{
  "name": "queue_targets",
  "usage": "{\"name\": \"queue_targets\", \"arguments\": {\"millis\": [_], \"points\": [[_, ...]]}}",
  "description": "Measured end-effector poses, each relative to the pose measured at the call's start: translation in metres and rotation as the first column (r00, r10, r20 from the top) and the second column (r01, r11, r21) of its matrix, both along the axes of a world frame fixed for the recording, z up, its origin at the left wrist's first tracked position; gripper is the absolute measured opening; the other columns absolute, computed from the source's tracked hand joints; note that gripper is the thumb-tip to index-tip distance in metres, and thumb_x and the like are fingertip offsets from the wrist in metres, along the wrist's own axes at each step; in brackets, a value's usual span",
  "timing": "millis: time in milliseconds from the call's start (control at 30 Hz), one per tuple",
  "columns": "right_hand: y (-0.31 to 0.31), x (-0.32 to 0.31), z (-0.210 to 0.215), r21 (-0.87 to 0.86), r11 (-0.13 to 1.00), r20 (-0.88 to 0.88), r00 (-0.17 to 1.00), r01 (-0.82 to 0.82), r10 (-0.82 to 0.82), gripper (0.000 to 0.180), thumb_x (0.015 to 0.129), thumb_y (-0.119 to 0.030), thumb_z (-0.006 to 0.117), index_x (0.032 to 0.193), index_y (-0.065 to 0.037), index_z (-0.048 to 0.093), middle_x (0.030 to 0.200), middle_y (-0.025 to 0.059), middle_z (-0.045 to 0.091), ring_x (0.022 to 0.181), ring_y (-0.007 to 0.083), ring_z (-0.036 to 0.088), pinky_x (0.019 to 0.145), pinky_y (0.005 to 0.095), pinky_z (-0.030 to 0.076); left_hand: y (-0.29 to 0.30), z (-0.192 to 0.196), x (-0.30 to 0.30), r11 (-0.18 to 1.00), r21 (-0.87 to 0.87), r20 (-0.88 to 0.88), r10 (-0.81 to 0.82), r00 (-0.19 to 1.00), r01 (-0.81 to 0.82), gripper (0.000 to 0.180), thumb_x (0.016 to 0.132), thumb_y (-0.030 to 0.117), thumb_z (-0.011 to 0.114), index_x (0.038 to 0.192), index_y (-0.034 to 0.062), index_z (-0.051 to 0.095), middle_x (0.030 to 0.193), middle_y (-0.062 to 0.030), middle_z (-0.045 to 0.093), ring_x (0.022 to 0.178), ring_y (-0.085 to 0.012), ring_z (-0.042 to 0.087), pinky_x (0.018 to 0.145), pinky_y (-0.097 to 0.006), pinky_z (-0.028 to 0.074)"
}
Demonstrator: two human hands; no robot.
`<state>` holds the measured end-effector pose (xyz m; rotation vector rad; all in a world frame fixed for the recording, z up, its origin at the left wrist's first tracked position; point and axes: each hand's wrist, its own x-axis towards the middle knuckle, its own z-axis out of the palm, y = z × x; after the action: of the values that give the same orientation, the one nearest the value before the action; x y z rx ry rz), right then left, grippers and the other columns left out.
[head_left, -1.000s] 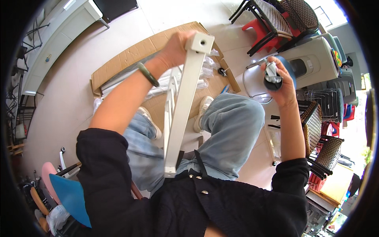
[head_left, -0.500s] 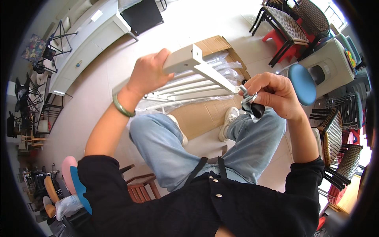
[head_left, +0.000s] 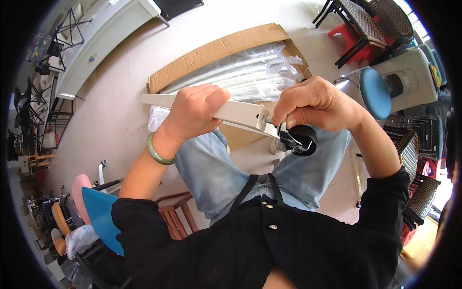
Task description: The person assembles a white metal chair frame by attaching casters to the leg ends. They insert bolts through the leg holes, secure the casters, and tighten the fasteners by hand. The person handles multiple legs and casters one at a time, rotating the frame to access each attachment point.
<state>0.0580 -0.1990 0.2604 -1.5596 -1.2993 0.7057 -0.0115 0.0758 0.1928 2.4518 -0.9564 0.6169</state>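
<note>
My left hand point(head_left: 195, 110), wearing a green bangle, is wrapped round a white metal frame point(head_left: 243, 113) held above my lap. The frame's end, with a round hole in it, points toward my right hand point(head_left: 315, 103). Pinched in the right fingers is a caster point(head_left: 302, 140) with a black wheel and a threaded metal stem. The stem lies at the holed end of the frame; whether its tip has entered the hole I cannot tell. My fingers hide part of the caster's metal fitting.
On the floor ahead lies an open cardboard box point(head_left: 216, 50) holding white bars in clear plastic wrap point(head_left: 250, 65). A blue round stool point(head_left: 375, 94) and woven chairs point(head_left: 358, 21) stand at the right. A white desk point(head_left: 103, 45) is at the far left, a wooden stool point(head_left: 175, 212) near my left side.
The frame has turned so its holed end faces right. My right hand has brought the caster up to that end, stem toward the hole. More of the box now shows.
</note>
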Motion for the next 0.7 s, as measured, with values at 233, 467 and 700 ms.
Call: {"name": "queue_targets", "arguments": {"millis": [233,467,700], "points": [[0.02,-0.001,-0.011,-0.067,0.991,-0.002,0.993,-0.12,0.12,0.015,0.086,0.001,0.067,0.1,-0.002,0.069,0.092,0.0082,0.069,0.086,0.0238,0.066,0.08,0.0321,0.051,0.005,-0.037,-0.01,0.995,-0.087,-0.07,-0.054,0.996,0.048,0.027,0.066,0.001,0.07,0.084,0.0071,0.051,0.066,-0.0085,0.053,0.059,-0.0304,0.058,0.052,-0.038,0.046],[0.036,-0.008,0.002,-0.274,0.945,0.438,0.852,-0.177,0.287,0.028,0.072,0.001,0.066,0.097,-0.011,0.068,0.081,0.0036,0.062,0.075,0.0275,0.066,0.064,0.0368,0.053,0.007,-0.063,-0.015,0.987,-0.144,-0.114,-0.092,0.989,0.076,0.028,0.066,0.006,0.071,0.086,0.0072,0.052,0.068,-0.0081,0.054,0.063,-0.0303,0.058,0.055,-0.039,0.047],[0.038,-0.005,-0.01,-0.259,0.954,0.332,0.914,-0.15,0.234,0.027,0.071,0.005,0.068,0.094,-0.009,0.068,0.086,0.0041,0.065,0.077,0.0268,0.067,0.065,0.0352,0.053,0.006,-0.065,-0.013,0.986,-0.163,-0.082,-0.042,0.996,0.028,0.022,0.069,0.011,0.067,0.082,0.0097,0.05,0.063,-0.0054,0.054,0.061,-0.0273,0.061,0.054,-0.037,0.049]]}}
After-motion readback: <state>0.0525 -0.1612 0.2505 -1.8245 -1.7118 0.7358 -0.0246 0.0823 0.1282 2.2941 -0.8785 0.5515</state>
